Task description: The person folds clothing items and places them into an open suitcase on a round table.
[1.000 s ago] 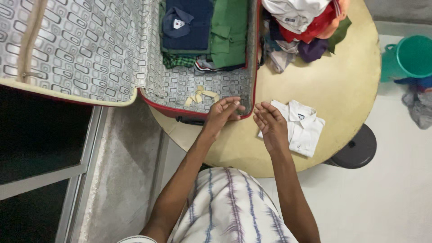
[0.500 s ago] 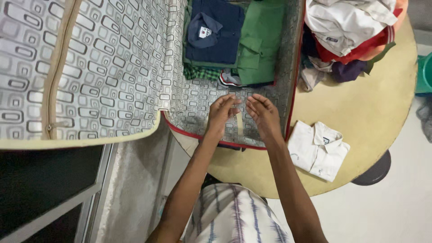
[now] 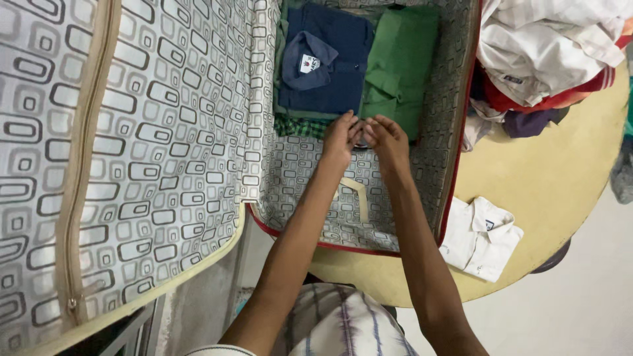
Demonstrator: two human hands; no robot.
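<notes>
a room in a home: an open suitcase [image 3: 422, 158] with patterned lining rests on a round yellow tabletop [image 3: 541, 191], folded shirts [image 3: 359, 62] stacked at its far end, a loose heap of clothes [image 3: 541, 53] at far right, pale floor below.

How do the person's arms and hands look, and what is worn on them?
Both arms are bare to above the elbow: no sleeves, watch or gloves show. I see no rings on the left hand or right hand. A white garment with purple stripes covers the body below.
</notes>
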